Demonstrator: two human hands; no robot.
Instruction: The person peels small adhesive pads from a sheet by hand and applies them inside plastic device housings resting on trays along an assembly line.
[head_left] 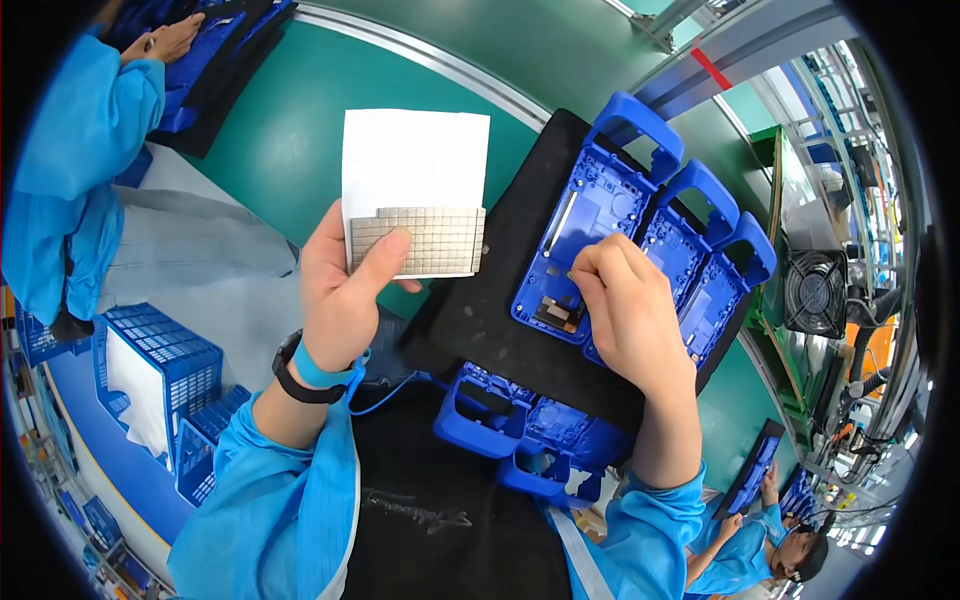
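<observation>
The right hand (635, 315), fingertips pinched on contents unclear, is over the leftmost upper housing (598, 215), long axis slanting up-right. The left hand (340, 300) grips metal blocks (445, 240).

The left hand (345, 285) grips a white sheet of paper (415, 155) and, on its lower part, a grid of small silvery squares (440, 240), the thumb pressed over the grid. The right hand (635, 310) hovers with thumb and forefinger pinched over the nearest blue plastic housing (600, 205); whether anything small sits between them is hidden. Two similar housings (712, 295) stand alongside on a black mat (480, 325), over a green worktop (270, 90). At upper left, a co-worker's blue sleeve (75, 140) shows.
</observation>
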